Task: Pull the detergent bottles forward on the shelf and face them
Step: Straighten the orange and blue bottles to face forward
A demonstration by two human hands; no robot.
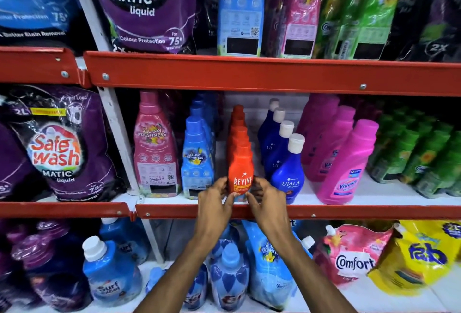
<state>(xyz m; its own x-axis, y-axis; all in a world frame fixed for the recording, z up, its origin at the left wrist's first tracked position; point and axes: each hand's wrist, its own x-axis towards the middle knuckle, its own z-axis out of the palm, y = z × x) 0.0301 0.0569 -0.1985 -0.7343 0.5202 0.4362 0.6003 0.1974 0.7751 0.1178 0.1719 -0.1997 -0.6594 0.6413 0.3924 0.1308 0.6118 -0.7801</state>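
Observation:
A row of red-orange Revive bottles runs front to back on the middle shelf [324, 211]. The front Revive bottle [241, 170] stands upright at the shelf's front edge with its label facing me. My left hand [217, 199] grips its lower left side and my right hand [264, 198] grips its lower right side, fingers wrapped around the base. Beside it to the right stands a row of dark blue Ujala bottles [288, 175], and to the left a row of light blue Comfort bottles [197, 160].
Pink Vanish bottles [348, 170] and green bottles [424, 158] fill the right of the shelf. A pink Comfort bottle [156, 153] and Safewash pouches [62, 148] stand at the left. Shelves above and below are packed with bottles and pouches.

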